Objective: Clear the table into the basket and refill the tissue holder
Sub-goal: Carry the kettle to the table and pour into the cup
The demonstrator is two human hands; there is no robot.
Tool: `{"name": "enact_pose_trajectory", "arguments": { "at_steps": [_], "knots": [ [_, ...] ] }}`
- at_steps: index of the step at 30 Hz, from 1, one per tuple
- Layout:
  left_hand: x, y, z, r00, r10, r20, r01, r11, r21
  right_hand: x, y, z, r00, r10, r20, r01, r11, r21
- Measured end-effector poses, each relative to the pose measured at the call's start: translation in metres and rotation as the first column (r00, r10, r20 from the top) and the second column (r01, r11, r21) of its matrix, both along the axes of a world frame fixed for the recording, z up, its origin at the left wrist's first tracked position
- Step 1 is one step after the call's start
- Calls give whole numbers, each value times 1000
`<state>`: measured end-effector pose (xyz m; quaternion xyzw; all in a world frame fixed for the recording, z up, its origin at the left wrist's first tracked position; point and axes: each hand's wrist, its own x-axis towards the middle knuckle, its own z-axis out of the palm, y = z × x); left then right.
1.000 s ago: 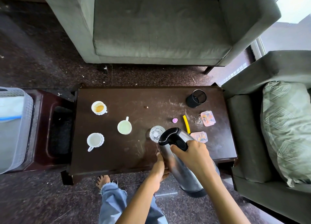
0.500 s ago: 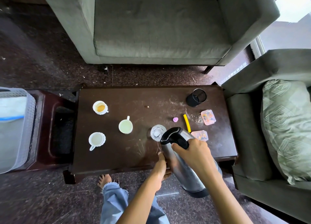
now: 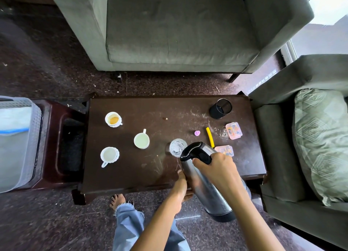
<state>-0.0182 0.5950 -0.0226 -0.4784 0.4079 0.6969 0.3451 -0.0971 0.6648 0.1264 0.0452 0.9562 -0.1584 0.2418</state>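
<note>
My right hand (image 3: 216,170) grips the black handle of a steel flask (image 3: 205,184), tilted with its spout over a clear glass (image 3: 177,147) on the dark table (image 3: 150,168). My left hand (image 3: 181,186) holds the flask's side from the left, fingers under it. Three white cups stand on the left half: one with orange dregs (image 3: 113,119), a mug (image 3: 141,140) and a cup (image 3: 109,155). A black mesh holder (image 3: 220,108), two pink boxes (image 3: 233,130) (image 3: 225,150), a yellow stick (image 3: 210,139) and a small purple piece (image 3: 197,132) lie at the right. The grey basket (image 3: 17,141) sits far left.
A dark red stool (image 3: 64,147) carries the basket beside the table's left end. A grey sofa (image 3: 178,30) faces the table's far side and an armchair with a green cushion (image 3: 320,141) stands to the right. My bare foot (image 3: 117,200) is at the near edge.
The view has drifted slightly. Both hands and the tilted flask stay in nearly the same place over the glass.
</note>
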Motion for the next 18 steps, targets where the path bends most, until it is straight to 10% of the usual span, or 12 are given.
{"name": "enact_pose_trajectory", "arguments": {
  "at_steps": [18],
  "knots": [
    [-4, 0, -1, 1000, -14, 10, 14, 1000, -5, -10, -8, -1, 1000, 12, -6, -12, 1000, 22]
  ]
}}
